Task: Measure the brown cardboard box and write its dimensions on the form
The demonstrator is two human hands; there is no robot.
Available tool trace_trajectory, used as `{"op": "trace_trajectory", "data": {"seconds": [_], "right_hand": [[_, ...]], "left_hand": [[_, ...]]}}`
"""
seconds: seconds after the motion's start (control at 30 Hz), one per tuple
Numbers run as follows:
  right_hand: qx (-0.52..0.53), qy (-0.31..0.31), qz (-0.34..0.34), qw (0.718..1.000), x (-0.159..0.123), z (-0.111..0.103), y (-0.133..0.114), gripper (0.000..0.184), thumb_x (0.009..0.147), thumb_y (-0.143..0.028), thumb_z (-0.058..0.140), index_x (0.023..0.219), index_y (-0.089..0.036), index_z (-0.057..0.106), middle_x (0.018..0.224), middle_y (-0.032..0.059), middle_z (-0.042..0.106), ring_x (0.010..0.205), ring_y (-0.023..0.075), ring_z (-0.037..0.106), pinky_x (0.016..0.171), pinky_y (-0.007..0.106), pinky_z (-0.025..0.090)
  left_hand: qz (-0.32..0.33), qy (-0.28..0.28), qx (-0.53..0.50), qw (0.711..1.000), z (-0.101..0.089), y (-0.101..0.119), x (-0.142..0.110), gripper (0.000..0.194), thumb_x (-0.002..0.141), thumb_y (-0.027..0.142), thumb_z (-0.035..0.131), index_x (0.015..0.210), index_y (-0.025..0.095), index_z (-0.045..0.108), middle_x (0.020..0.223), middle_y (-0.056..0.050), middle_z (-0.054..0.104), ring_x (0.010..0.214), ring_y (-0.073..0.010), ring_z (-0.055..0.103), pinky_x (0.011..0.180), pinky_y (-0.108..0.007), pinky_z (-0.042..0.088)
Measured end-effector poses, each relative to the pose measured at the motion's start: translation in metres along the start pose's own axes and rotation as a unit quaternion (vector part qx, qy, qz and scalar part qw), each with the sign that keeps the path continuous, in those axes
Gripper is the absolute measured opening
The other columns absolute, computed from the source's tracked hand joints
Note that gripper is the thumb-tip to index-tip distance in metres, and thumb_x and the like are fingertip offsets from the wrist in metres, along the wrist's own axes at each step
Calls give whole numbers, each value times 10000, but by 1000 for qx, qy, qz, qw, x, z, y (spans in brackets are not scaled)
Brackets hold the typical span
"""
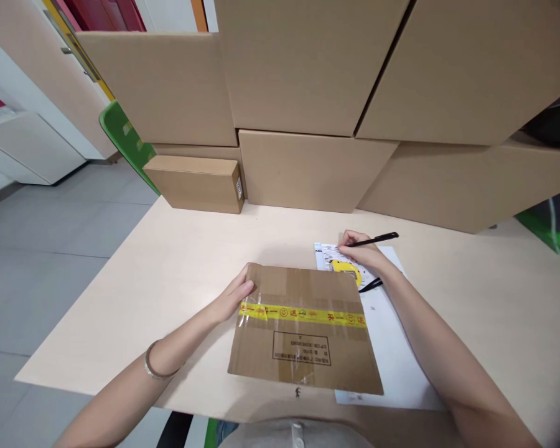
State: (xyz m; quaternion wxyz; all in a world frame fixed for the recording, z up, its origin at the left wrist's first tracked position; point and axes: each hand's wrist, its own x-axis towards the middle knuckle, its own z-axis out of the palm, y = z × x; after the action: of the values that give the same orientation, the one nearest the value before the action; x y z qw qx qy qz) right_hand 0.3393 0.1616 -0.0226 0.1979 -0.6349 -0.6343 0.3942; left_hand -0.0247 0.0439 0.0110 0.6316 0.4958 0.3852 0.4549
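A flat cardboard parcel (303, 330), sealed with clear tape and a yellow printed strip, lies in front of me on the pale table (168, 274). My left hand (236, 295) rests on its left edge, fingers curled over the corner. My right hand (361, 252) is closed round a black pen (376, 239), its tip on a white printed sheet (387, 336) that lies partly under the parcel. A yellow tape measure (346, 269) sits on the sheet just below that hand, with a black item beside it.
Large cardboard boxes (308, 168) are stacked along the table's far edge, and a small box (198, 183) stands at the back left. A green chair back (126, 140) shows behind it. Grey floor lies to the left.
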Motion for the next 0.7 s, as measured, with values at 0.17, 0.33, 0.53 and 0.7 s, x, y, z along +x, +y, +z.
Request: {"op": "trace_trajectory", "data": {"seconds": [0.17,0.33,0.53,0.7], "right_hand": [[-125,-15,52,991,-7,-10,-13,361,992,-399,653,1274,-174,647,1276,85,666,1068,254,682,891,447,594],[-256,-39,97,961,-25,-21,-32,309,1010,-428,620,1215,-202,671,1234,81,685,1020,210,683,892,421,585],[-318,47,37,946,-59,-18,-47,442,1032,-500,425,1161,-155,669,1170,193,701,1069,346,647,936,537,492],[-289,14,-55,956,-90,-9,-46,354,847,-365,608,1138,-197,718,1264,133,707,1239,362,558,1054,456,437]], "left_hand": [[9,-50,32,998,-9,-8,4,564,838,697,682,1135,217,690,1147,-94,686,1159,-348,586,1007,-422,443],[4,-58,44,997,-9,-9,-1,594,903,654,633,1335,247,601,1264,-108,636,1225,-347,561,1063,-445,418],[78,-14,67,995,-13,-16,-3,614,968,539,603,1538,396,425,1598,-70,434,1533,-330,301,1261,-498,211],[68,-37,127,989,-13,-6,-6,304,1021,453,532,1226,350,731,1619,-28,424,1573,-324,244,1273,-507,238]]}}
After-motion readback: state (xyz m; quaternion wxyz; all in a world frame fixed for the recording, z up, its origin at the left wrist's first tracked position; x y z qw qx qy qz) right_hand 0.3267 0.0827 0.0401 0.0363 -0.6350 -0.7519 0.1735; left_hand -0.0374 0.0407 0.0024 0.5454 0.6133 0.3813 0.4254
